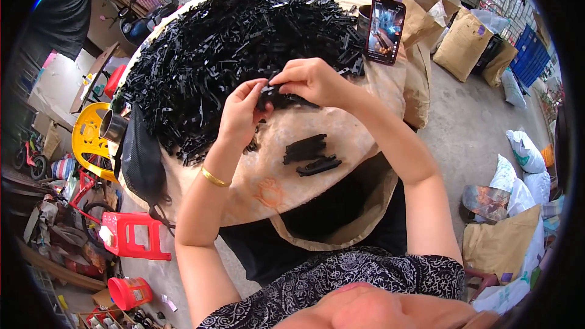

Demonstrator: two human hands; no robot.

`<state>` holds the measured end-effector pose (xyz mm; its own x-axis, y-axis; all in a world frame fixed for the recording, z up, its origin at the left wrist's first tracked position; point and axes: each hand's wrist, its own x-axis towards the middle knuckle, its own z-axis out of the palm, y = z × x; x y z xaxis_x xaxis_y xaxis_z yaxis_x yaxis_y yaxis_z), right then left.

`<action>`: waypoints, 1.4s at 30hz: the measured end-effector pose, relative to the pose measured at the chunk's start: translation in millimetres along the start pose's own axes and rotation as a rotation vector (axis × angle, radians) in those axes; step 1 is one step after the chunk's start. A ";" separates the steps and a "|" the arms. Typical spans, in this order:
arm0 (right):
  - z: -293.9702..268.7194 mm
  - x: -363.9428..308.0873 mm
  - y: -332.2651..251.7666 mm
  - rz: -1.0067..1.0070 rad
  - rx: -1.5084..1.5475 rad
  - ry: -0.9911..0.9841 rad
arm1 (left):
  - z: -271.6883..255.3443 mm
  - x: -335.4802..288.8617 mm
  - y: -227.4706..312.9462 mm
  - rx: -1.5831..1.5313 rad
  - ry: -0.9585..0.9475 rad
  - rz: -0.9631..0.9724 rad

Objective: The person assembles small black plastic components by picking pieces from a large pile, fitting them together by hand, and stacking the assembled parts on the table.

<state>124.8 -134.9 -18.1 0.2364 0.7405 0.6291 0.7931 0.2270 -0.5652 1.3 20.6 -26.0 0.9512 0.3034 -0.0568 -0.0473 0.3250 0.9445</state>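
Note:
My left hand (239, 109) and my right hand (312, 83) meet above the near side of a large heap of black plastic strips (225, 42). Both are closed, fingertips pinched around a small black plastic piece (268, 89); its exact shape is mostly hidden by my fingers. The heap covers most of a round table with a pale patterned cloth (353, 131). Closer to me, a neat stack of black strips (305, 148) lies beside a smaller bundle of strips (319, 166). Below the table's near edge, a brown paper sack (332, 246) gapes open at my lap, dark inside.
A phone (385, 30) leans upright at the table's right edge, against a metal cup. Brown sacks (463, 42) and white bags (525, 152) stand on the right floor. To the left are a yellow chair (91, 140), a red stool (137, 236) and a red bucket (130, 293).

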 end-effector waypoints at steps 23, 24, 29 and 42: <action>20.6 -6.2 2.4 -0.066 -0.038 0.059 | 4.9 -8.9 7.5 0.441 -0.009 0.122; 21.1 -5.5 -0.9 -0.062 -0.082 0.097 | 5.0 -9.7 7.7 0.442 -0.002 0.121; 10.5 -2.8 5.5 -0.118 -0.160 0.181 | 2.5 -8.1 7.4 0.656 0.005 0.337; 1.8 -8.9 -6.6 0.164 0.125 0.000 | 9.9 -17.8 12.2 0.951 -0.007 0.578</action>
<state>116.4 -141.8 -21.0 0.3565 0.7742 0.5229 0.6681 0.1800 -0.7220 -13.2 10.3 -10.2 0.8635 0.1811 0.4707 -0.2338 -0.6833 0.6917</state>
